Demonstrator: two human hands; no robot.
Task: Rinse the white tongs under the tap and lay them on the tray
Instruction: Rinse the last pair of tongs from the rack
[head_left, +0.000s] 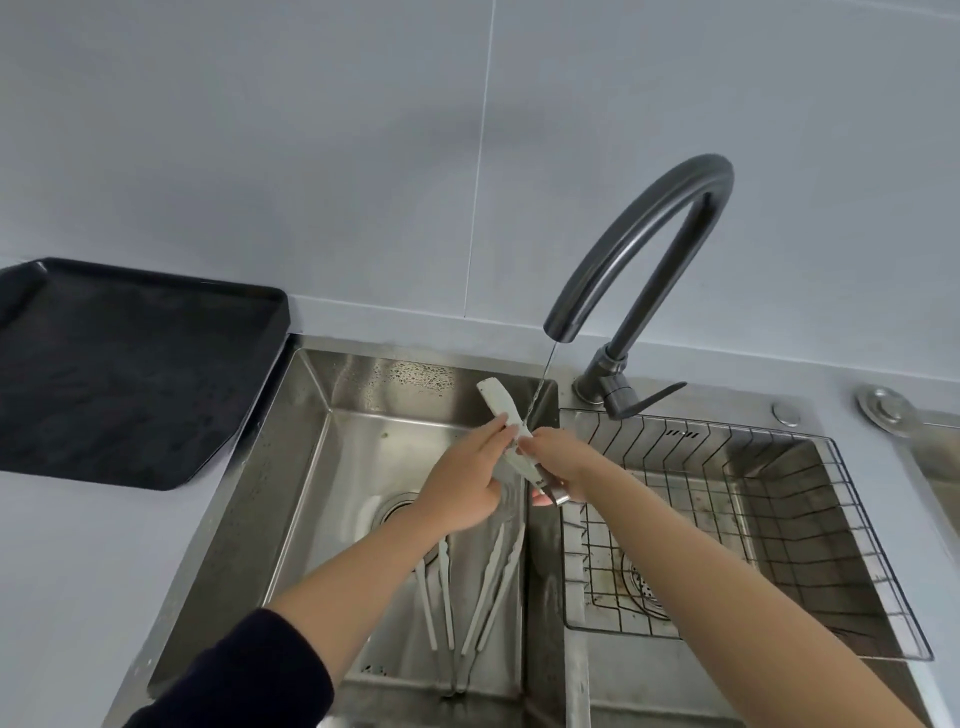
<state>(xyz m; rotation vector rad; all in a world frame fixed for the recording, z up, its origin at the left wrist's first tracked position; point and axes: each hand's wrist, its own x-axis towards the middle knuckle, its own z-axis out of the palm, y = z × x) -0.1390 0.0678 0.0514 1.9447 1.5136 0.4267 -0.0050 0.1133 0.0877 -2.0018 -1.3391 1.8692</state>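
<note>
Tongs (506, 434), white, are held tilted between both hands over the sink (311, 467), with the tip end raised up and away from the person and the metal end low by the right palm. Left hand (462, 478) is closed on the middle of the tongs from the left side, fingers pressed along the arms. Right hand (558, 462) grips the lower part from the right, fingers curled around it. A thin stream of water (540, 384) falls from the tap (644, 249) and meets the tongs just above the right fingertips. Below the left hand, two more pairs of white tongs (467, 587) lie flat on the sink floor, next to the drain (395, 506). Right of the right forearm, a wire basket (753, 499) sits in the second basin. Well to the left of the left hand, a black tray (130, 374) rests on the counter (78, 545).
</note>
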